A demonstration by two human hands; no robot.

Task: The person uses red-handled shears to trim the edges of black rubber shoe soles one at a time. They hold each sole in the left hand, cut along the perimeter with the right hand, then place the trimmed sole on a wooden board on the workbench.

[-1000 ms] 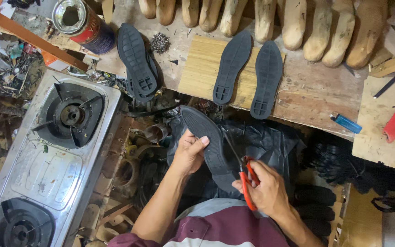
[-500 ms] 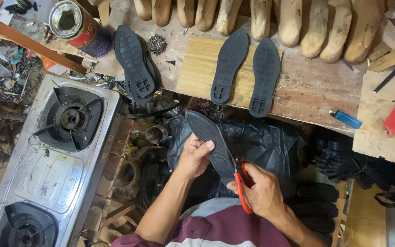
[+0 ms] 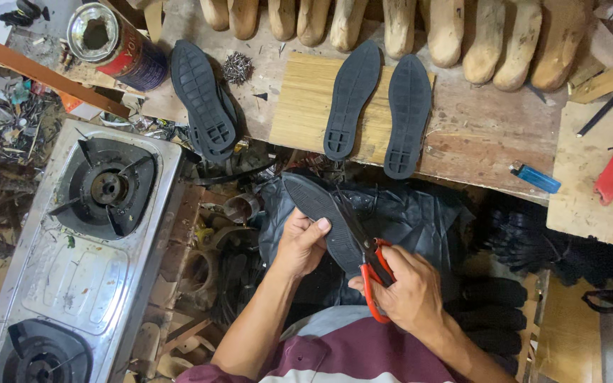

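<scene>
Left hand [image 3: 299, 245] is clamped on the edge of a black rubber sole [image 3: 321, 220], thumb on top, holding it out over the lap just below the worktop [image 3: 491, 135]. Right hand [image 3: 409, 291] is closed through the orange handles of the scissors [image 3: 372, 273], whose dark blades lie along the sole's right edge. To do this well, I'd say keep the sole flat and steady, feed it into the blades with small turns, and take short bites along the curve. The sole looks matte and flexible, pointed at the toe. Up on the worktop, two flat black soles [image 3: 381, 106] lie side by side on a pale wooden board [image 3: 303, 103], ridged at the heel, and another treaded sole [image 3: 203, 99] rests to the left. Rounded wooden lasts [image 3: 505, 35] line the back; a steel gas stove [image 3: 79, 248] sits at left.
</scene>
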